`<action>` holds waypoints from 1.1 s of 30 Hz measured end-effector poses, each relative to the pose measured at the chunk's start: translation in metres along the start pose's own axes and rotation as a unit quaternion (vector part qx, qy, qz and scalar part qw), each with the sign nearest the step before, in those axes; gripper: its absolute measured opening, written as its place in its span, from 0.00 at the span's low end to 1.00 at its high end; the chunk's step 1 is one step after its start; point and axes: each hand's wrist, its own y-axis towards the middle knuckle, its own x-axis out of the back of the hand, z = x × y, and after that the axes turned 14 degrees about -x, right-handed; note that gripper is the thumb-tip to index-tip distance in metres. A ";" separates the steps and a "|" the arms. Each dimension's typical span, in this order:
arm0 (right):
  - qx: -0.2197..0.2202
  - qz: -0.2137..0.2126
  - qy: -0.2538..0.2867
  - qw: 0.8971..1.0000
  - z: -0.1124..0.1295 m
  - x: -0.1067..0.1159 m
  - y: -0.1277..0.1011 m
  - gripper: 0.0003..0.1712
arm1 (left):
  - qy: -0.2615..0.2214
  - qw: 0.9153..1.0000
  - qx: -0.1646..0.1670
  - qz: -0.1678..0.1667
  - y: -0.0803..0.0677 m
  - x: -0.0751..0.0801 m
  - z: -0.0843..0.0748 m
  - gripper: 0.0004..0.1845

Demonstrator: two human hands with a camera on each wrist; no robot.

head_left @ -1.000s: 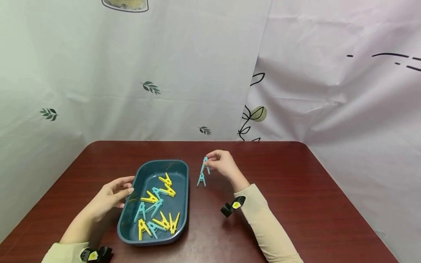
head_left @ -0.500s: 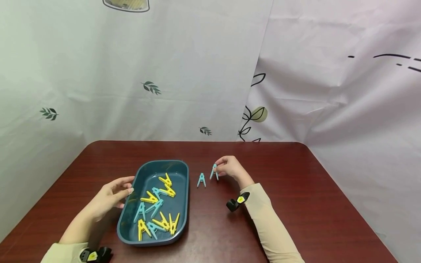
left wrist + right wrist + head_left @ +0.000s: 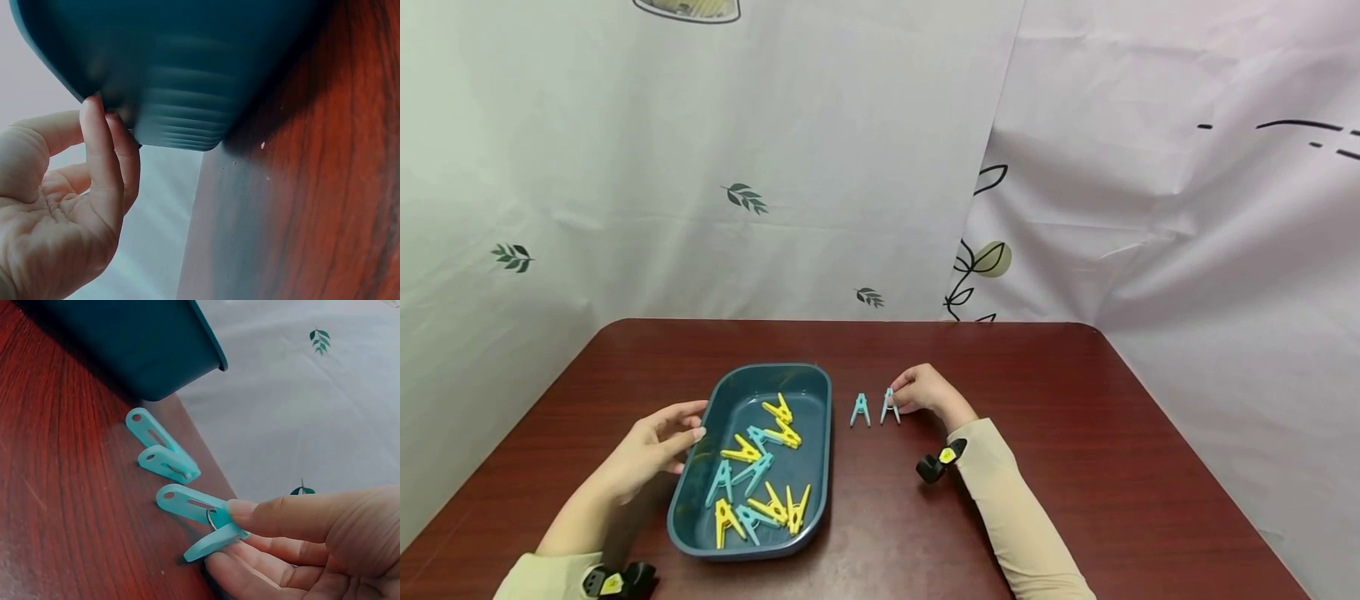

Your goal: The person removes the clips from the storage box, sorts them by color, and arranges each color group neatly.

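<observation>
My right hand (image 3: pixel 931 392) pinches a light blue clothespin (image 3: pixel 212 520) between thumb and fingers. It stands with its handle ends down, close over the table. Just left of it in the head view, another light blue clothespin (image 3: pixel 861 409) stands on its handle ends. My left hand (image 3: pixel 651 446) holds the left rim of a dark blue plastic tray (image 3: pixel 827 467), thumb over the edge and fingertips against the outer wall (image 3: pixel 181 94). Inside the tray lie several yellow clothespins (image 3: pixel 725 518) and several light blue clothespins (image 3: pixel 752 518), loosely scattered.
The dark reddish wooden table (image 3: pixel 1037 500) has rounded far corners. Behind it hangs a pale curtain (image 3: pixel 820 167) with leaf prints. A black wrist device (image 3: pixel 942 461) sits on the right forearm, another wrist device (image 3: pixel 619 581) on the left.
My right hand has moved right and down with its clothespin, from above the standing one to beside it at the same level. My left hand and the tray have not moved.
</observation>
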 end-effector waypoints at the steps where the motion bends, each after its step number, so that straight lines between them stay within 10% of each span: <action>1: -0.002 0.000 -0.002 1.000 0.000 0.000 0.000 0.11 | 0.003 1.000 -0.001 -0.001 0.000 0.000 0.000 0.30; 15: 0.006 -0.045 -0.024 0.999 0.009 0.003 -0.009 0.15 | 0.014 1.000 -0.010 -0.007 -0.001 0.001 -0.001 0.29; 21: 0.073 -0.056 -0.046 0.995 0.032 -0.004 -0.027 0.17 | 0.023 1.000 -0.019 -0.010 -0.002 0.005 0.001 0.29; 27: 0.173 -0.050 -0.130 0.975 0.056 -0.022 -0.059 0.15 | 0.017 1.000 -0.018 -0.007 -0.001 0.004 0.002 0.29; 33: 0.253 0.044 -0.214 0.942 0.075 -0.046 -0.083 0.18 | 0.014 1.000 -0.021 -0.010 -0.002 0.004 0.001 0.29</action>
